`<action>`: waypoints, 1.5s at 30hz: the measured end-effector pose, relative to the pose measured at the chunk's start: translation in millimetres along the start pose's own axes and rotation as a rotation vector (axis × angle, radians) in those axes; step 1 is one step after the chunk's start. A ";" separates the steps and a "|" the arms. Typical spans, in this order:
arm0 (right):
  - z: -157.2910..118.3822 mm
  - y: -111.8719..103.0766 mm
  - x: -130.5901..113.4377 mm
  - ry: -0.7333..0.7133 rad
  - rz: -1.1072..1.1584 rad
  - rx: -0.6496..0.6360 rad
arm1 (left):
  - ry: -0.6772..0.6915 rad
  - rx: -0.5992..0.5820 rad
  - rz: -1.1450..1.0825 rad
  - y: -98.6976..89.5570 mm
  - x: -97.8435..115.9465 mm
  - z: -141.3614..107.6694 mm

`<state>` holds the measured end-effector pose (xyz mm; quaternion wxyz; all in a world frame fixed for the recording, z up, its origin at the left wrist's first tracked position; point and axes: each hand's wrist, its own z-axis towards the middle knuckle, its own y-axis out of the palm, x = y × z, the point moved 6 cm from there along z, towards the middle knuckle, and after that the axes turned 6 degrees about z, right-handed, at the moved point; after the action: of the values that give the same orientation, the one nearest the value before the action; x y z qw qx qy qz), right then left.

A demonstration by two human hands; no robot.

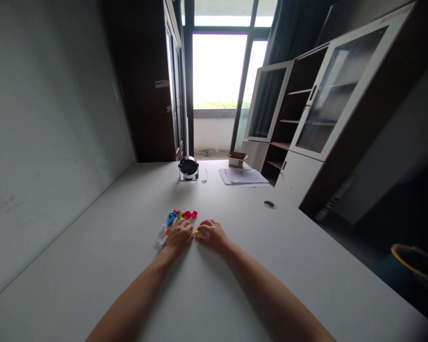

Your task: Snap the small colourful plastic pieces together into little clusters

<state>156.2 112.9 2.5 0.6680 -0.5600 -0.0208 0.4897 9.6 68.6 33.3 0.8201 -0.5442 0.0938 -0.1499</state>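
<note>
My right hand (213,234) is closed, thumb and fingers pinching a small yellow plastic piece (197,234) just above or on the white table (199,289). Close beside it on the left, my left hand (180,235) lies palm down with its fingers curled. Whatever sits under those fingers is hidden. Around the left fingertips is a loose pile of small plastic pieces: blue ones (171,217), green ones (179,214) and red ones (189,214). Whitish pieces (162,235) lie along that hand's left side, with a bit of orange (168,232) showing next to them.
Farther back stands a round black device on a metal stand (188,168), near a thin cord (205,176). Papers (244,176) and an open cardboard box (237,159) are at the far right. A cable hole (269,204) pierces the tabletop. A wall (50,142) borders the left.
</note>
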 end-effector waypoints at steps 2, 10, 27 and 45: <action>-0.4 1.0 1.7 0.000 -0.013 0.004 | -0.002 -0.016 -0.019 -1.0 0.2 -0.2; 3.1 4.5 7.9 0.008 -0.005 0.000 | -0.042 -0.032 -0.043 3.0 -3.4 -1.1; -0.3 -3.5 0.6 0.059 -0.117 0.031 | -0.005 -0.017 -0.037 2.1 -0.9 -1.1; 3.3 2.7 24.7 0.239 0.667 0.209 | -0.004 0.069 -0.094 -13.9 5.6 0.6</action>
<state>165.5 131.7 -11.3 0.5228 -0.5178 0.2912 0.6114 13.1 62.1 46.4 0.8306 -0.5198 0.0611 -0.1904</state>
